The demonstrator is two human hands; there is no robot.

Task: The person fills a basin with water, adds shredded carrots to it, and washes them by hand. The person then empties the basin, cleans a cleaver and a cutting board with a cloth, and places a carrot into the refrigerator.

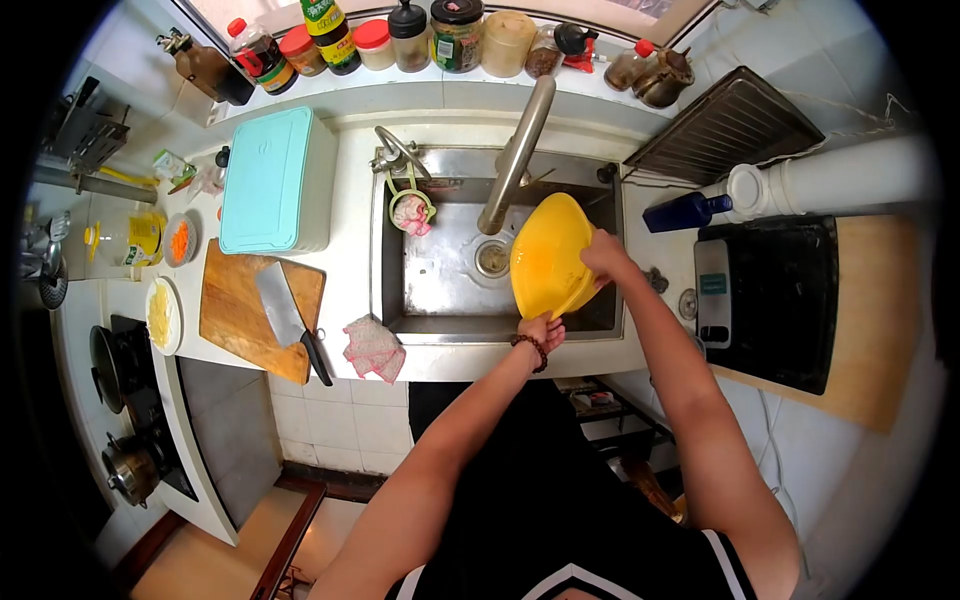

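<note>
A yellow basin (548, 255) is tilted on its side over the right part of the metal sink (440, 322), its open side facing left. My left hand (543, 330), with a beaded bracelet at the wrist, grips the basin's near rim. On the right side of the basin, my right hand (607, 258) is closed on the rim. Above the drain (492, 258) the faucet (515, 160) reaches in from the back, and I see no water coming from it. Whether anything is inside the basin I cannot tell.
Left of the sink lie a cutting board (228, 300), a cleaver (282, 305) and a cloth (374, 348). Behind them stands a turquoise-lidded box (265, 180). A green-rimmed strainer (411, 212) hangs in the sink's corner. Bottles and jars (457, 38) line the sill.
</note>
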